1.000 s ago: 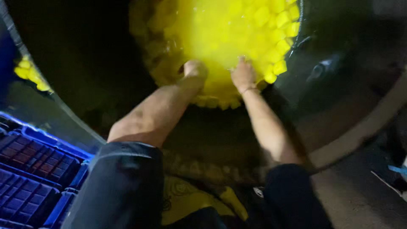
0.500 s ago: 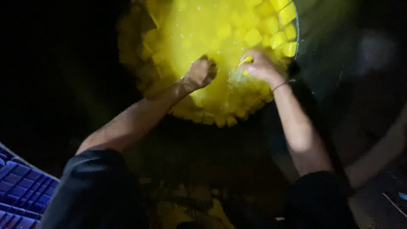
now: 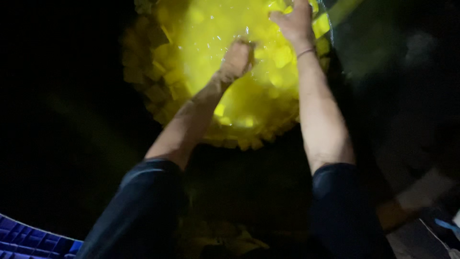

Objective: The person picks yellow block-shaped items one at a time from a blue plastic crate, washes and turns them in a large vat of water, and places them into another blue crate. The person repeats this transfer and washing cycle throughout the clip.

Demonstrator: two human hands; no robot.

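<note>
Head view, looking down into a dark, deep round vessel (image 3: 383, 96), its wall barely lit. At the bottom, a bright pool of yellow liquid (image 3: 215, 29) packed with pale yellow cubes (image 3: 282, 55), wet and glinting. Left hand (image 3: 235, 58) plunged among the cubes near the pool's middle, fingers curled inward into a loose fist; cannot tell whether anything sits inside it. Right hand (image 3: 293, 21) just beyond and to the right, near the top edge of the picture, fingers bent and spread over the cubes, seemingly released rather than gripping. Both forearms bare, dark sleeves pushed up to the elbows. Judged best handled by slow, gentle turning from underneath, fingers loose, since such soft-looking cubes would likely break under squeezing. Open room mostly toward the pool's left and near side, where cubes lie dim and untouched; on the right the vessel wall rises close beside the right forearm, leaving little sideways play there. Splashing over the sleeves a likely risk with quick strokes. Bottom left corner: a blue slatted crate (image 3: 28, 237), outside the vessel, well apart from both hands.
</note>
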